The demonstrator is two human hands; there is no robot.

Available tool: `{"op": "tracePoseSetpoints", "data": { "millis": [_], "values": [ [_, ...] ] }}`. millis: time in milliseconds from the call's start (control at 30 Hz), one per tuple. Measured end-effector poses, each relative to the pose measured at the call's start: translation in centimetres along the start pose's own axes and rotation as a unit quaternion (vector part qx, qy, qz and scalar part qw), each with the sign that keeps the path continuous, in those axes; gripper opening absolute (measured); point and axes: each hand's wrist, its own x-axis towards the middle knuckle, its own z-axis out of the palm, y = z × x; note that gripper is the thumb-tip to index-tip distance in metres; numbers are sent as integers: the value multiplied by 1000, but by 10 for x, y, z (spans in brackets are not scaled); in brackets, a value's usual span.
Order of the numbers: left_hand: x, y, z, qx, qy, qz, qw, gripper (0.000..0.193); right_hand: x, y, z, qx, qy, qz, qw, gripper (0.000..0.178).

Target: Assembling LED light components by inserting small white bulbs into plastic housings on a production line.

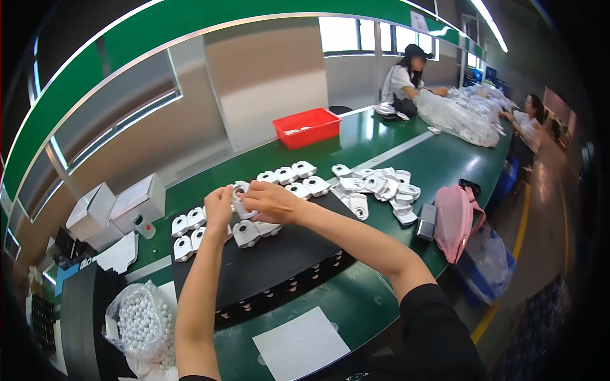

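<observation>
My left hand (219,208) and my right hand (272,202) meet above a black foam board, both closed on one white plastic housing (241,202) with a round opening. The right fingers press at its top, while the left fingers grip its side. Just below it, another white housing (245,233) with a dark round hole sits on the black foam board (267,270). More housings (182,246) stand at the board's left end, and others (315,185) stand in rows at its far right. My hands partly hide the middle ones.
Loose white parts (381,185) lie heaped to the right. A red bin (307,129) stands at the back. A pink bag (452,222) rests at the right edge. Bagged white balls (143,317) and white boxes (136,202) are at left. Two people work near plastic bags (454,117).
</observation>
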Motion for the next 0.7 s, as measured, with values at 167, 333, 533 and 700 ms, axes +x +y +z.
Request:
{"op": "tracePoseSetpoints", "data": {
  "millis": [167, 333, 533, 700],
  "values": [
    [3, -7, 3, -47, -27, -9, 998, 29, -4, -4, -5, 0, 10, 9, 1000, 35],
    [5, -17, -11, -87, -60, -81, 991, 30, -8, 7, 9, 51, 22, 123, 991, 35],
    [7, -68, -86, 363, -7, 84, 928, 47, -25, 40, 20, 84, -20, 292, 953, 38],
    [-5, -76, -120, 504, -56, -81, 858, 64, -9, 42, 31, 92, -113, 333, 931, 37]
  ]
}}
